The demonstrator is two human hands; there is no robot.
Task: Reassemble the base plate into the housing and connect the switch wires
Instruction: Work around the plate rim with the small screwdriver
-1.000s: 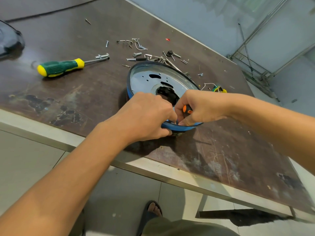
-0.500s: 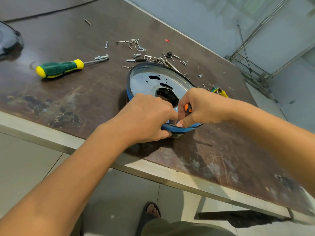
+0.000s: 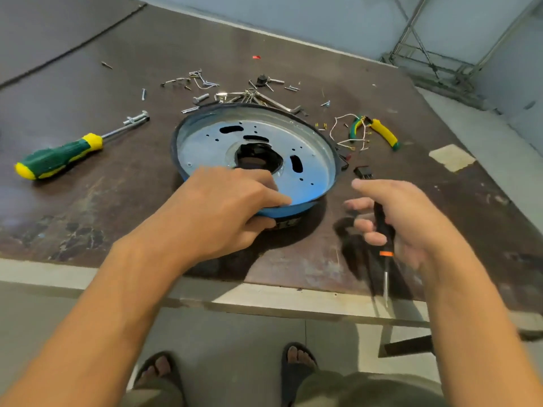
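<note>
Down at the near edge, the left hand (image 3: 217, 212) grips the rim of the blue housing (image 3: 283, 211), fingers (image 3: 264, 179) over the silver base plate (image 3: 205, 145) seated inside it. Well apart to the right, the right hand (image 3: 414, 224) curls round a small black screwdriver (image 3: 382, 227), tip pointing back toward the person. Beyond, on the surface (image 3: 141, 189), lie loose screws (image 3: 201, 98), white wires (image 3: 340, 124) beside yellow-green pliers (image 3: 385, 133), and a green screwdriver (image 3: 55, 157) far left.

Bright, diffuse daylight. Soft dark shadows on table (image 3: 117, 186). Right hand (image 3: 411, 224) motion-blurred. Wide-angle bowing at frame edges.
</note>
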